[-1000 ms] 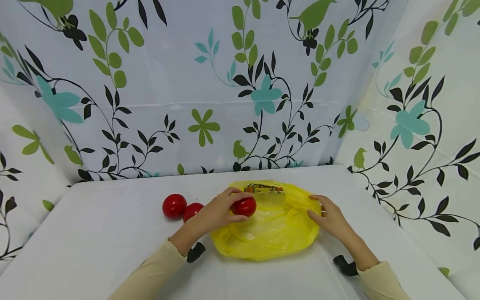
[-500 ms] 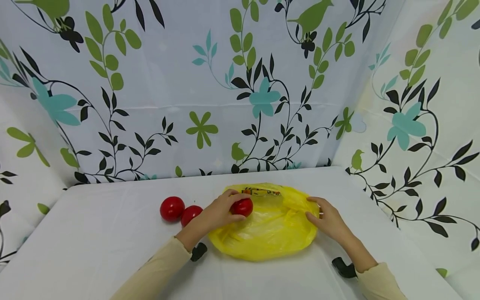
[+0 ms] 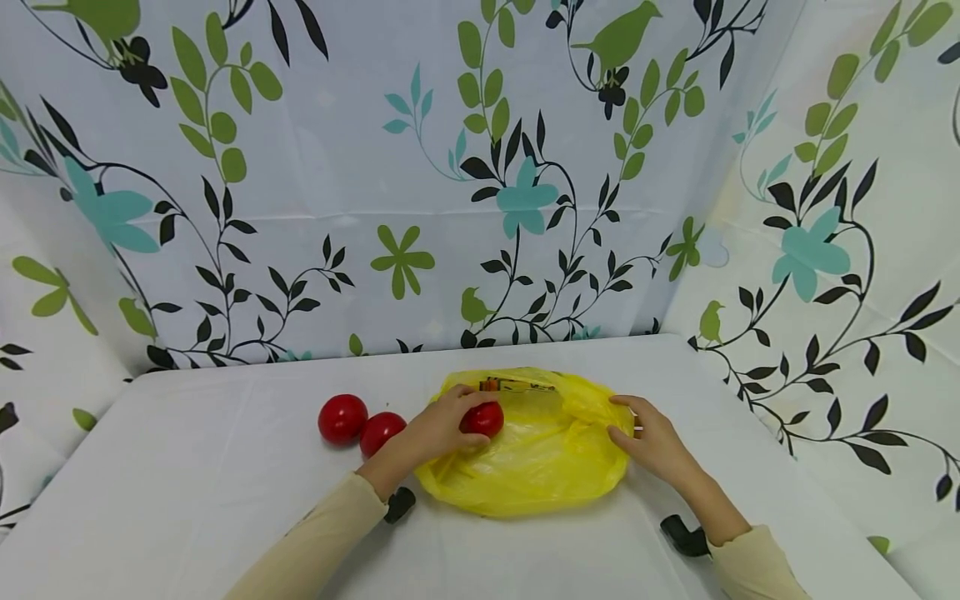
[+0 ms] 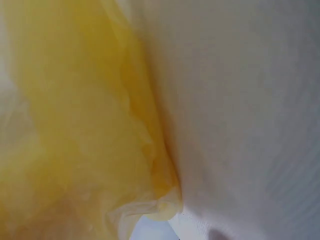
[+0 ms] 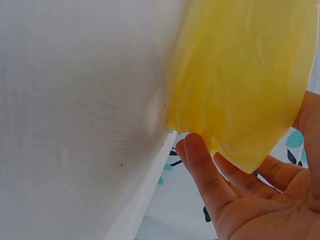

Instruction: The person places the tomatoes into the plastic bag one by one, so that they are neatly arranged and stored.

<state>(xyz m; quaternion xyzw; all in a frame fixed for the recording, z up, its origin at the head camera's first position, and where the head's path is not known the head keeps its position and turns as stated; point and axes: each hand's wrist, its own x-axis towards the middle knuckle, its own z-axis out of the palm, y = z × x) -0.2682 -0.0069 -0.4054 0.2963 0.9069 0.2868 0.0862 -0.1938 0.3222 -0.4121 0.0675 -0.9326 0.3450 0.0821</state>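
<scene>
One red ball [image 3: 487, 418], gripped in curled left hand [image 3: 441, 427], by yellow bag [image 3: 536, 475], edge loosely held in half-curled right hand [image 3: 658, 439]; probably bagging; next, likely release inside.

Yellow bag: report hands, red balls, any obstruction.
Left hand grips red ball at left side of yellow bag. Right hand holds bag's right edge. Two more red balls on table, left of bag. No obstruction visible.

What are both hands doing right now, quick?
Left hand: holding a red ball at the yellow bag.
Right hand: holding the bag's edge on its right side.
</scene>
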